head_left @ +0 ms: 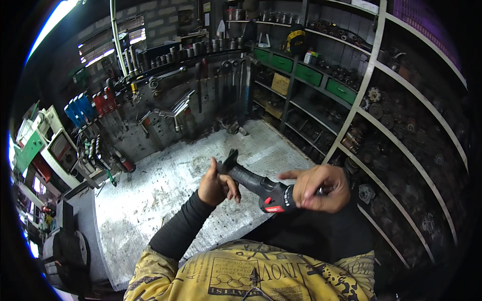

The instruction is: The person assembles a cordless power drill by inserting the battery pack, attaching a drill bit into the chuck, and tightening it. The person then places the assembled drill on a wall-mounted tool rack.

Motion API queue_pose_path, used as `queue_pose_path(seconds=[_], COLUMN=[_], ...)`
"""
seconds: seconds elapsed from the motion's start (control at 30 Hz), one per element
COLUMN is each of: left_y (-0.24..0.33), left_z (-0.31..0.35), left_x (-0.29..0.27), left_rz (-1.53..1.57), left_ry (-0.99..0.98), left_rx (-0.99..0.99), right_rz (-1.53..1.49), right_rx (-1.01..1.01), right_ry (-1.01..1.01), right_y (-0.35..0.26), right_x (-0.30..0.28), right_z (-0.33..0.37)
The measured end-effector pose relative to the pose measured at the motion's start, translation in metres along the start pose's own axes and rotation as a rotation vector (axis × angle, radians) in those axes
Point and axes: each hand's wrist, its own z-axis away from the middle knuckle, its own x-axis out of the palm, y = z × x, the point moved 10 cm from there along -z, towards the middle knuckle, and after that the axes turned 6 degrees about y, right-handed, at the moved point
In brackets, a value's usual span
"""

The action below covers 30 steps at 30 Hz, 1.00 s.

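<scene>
A black cordless drill (253, 181) with red accents is held sideways in front of my body. My right hand (321, 189) is closed around its front end, with the index finger stretched out along the body. A small metal piece (324, 190) shows between those fingers; its kind is hard to make out. My left hand (215, 186) is beside the foot of the drill's handle, thumb up and fingers loosely bent and apart. Whether it touches the handle is unclear. No battery pack shows on the handle's foot.
Beneath the drill is a worn, stained metal workbench (150, 195). Behind it, a tool board (170, 95) carries wrenches, sockets and screwdrivers (83, 108). Shelves with metal parts and green drawers (308, 74) rise at the right. A dark machine (65, 251) stands at the left.
</scene>
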Motion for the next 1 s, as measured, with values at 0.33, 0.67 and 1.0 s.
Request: queue_pose_path(seconds=[0.33, 0.67, 1.0], left_y=[0.042, -0.017, -0.049], left_z=[0.012, 0.026, 0.031], left_x=[-0.01, 0.04, 0.064], left_rz=[-0.794, -0.375, -0.012], left_ry=[0.245, -0.014, 0.168], left_rx=[0.311, 0.06, -0.137], right_rz=[-0.451, -0.682, -0.626], right_rx=[-0.162, -0.357, -0.378], right_ry=[-0.066, 0.193, -0.015], right_y=[0.001, 0.028, 0.014], right_x=[0.016, -0.042, -0.02], right_z=[-0.037, -0.012, -0.005])
